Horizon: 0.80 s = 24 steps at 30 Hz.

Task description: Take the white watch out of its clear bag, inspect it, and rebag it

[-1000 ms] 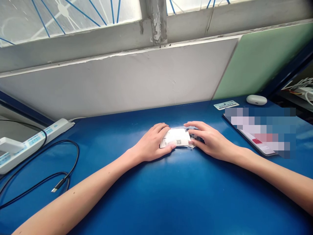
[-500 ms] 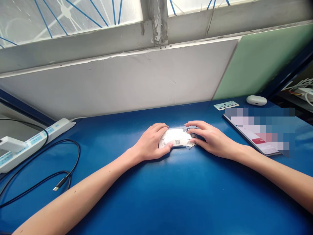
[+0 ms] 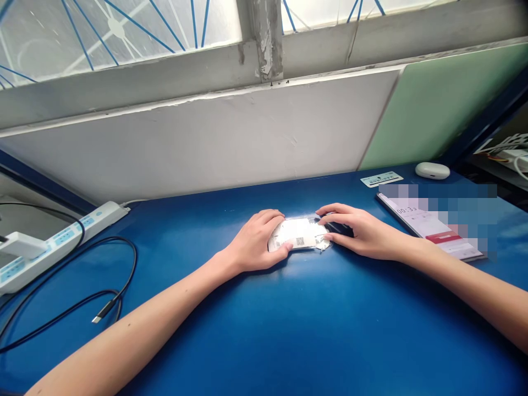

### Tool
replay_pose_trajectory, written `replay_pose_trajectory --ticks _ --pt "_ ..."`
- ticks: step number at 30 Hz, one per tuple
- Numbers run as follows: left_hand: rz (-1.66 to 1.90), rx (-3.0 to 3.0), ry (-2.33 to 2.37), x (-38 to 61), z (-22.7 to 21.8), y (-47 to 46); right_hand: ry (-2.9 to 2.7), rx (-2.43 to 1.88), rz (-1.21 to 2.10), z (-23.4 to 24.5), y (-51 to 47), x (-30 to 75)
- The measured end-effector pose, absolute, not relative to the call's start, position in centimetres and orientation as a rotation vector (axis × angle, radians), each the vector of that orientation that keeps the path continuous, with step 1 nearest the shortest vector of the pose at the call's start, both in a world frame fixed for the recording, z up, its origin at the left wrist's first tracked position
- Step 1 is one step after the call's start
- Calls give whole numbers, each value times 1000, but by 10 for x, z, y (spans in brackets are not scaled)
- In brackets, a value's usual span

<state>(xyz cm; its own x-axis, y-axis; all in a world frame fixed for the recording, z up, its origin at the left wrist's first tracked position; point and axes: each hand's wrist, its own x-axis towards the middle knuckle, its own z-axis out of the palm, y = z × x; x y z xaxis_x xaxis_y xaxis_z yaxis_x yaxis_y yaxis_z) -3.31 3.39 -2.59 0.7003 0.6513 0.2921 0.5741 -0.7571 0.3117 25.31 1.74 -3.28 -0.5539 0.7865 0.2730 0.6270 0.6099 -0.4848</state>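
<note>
Right now, a white pack (image 3: pixel 295 230) lies on the blue tabletop (image 3: pixel 264 330), between two bare hands. The left hand (image 3: pixel 259 242) has its grip closed on the left end of the pack, with the thumb on the near side and the fingers at the far side. The right hand (image 3: pixel 358 234) is at the other end, its fingers bent and spread; I cannot tell if its grip is tight on the pack. Off to the right are a phone (image 3: pixel 433 220), a card (image 3: pixel 381 179) and a small white case (image 3: pixel 432 170). A black cord (image 3: pixel 135 258) curls near a power strip (image 3: pixel 99 215) on the left.
</note>
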Motion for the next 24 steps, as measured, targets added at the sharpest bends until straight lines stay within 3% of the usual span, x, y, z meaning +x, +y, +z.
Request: replay_pose_trajectory --ticks 24 --pt "524 2725 974 -32 -27 33 -2371 -1089 33 -38 8 236"
